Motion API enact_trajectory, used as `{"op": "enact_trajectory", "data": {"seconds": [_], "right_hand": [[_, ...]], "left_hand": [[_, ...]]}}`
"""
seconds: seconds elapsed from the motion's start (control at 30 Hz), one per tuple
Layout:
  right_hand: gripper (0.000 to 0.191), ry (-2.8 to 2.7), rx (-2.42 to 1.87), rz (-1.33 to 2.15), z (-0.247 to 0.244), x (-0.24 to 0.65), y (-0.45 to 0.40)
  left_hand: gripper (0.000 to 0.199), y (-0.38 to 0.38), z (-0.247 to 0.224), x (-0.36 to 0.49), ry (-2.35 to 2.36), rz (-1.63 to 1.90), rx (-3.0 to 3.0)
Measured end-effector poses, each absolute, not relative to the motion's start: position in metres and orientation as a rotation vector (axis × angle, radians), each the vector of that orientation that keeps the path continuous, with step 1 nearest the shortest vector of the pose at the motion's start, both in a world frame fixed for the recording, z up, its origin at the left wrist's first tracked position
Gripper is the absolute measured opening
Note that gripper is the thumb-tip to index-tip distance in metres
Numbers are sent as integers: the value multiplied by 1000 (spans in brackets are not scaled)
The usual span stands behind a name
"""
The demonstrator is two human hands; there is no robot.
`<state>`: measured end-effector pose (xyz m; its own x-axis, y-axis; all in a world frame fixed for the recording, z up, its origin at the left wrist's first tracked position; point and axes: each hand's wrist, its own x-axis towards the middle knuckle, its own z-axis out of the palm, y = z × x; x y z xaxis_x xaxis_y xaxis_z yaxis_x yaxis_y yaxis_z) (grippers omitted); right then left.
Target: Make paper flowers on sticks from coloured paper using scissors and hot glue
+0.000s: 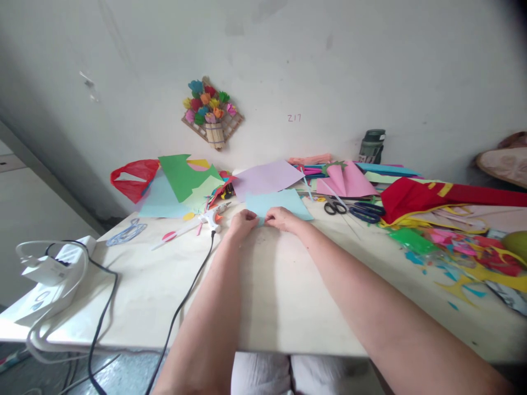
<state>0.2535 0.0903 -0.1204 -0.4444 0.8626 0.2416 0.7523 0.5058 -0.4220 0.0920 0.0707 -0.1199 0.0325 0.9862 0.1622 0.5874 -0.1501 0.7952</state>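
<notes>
It's pale blue on the front sheet [284, 202], lilac on the large sheet [269, 177], bright green on the notched sheet [183, 178] and soft pink on the folded sheet [354, 180], with cream across the tabletop [296, 291]! Here's a white glue gun [209, 219] with a black cord [178, 314], black handles on the small scissors [335, 208], navy on the big scissors [367, 212], and red fabric [405, 198] with yellow bars [444, 190]. Up on the grey wall [329, 71], paper flowers [205, 99] flash blue, red, orange, yellow, pink and green over a tan crisscross lattice [235, 124]!
</notes>
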Motion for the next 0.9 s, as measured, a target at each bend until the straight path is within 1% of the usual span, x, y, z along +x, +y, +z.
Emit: {"op": "enact_trajectory", "data": {"seconds": [0.27, 0.53, 0.7, 0.9], "right_hand": [[15, -2326, -1583, 336, -109, 255, 82], [16, -2318, -1714, 348, -103, 258, 82], [18, -2331, -1748, 339, -99, 258, 80], [20, -2343, -1785, 356, -95, 260, 77]], "left_hand": [[18, 67, -113, 97, 1677, 899, 1922], [27, 69, -112, 104, 1820, 723, 2129], [26, 71, -116, 106, 1878, 624, 2235], [22, 70, -116, 110, 1927, 563, 2229]]}}
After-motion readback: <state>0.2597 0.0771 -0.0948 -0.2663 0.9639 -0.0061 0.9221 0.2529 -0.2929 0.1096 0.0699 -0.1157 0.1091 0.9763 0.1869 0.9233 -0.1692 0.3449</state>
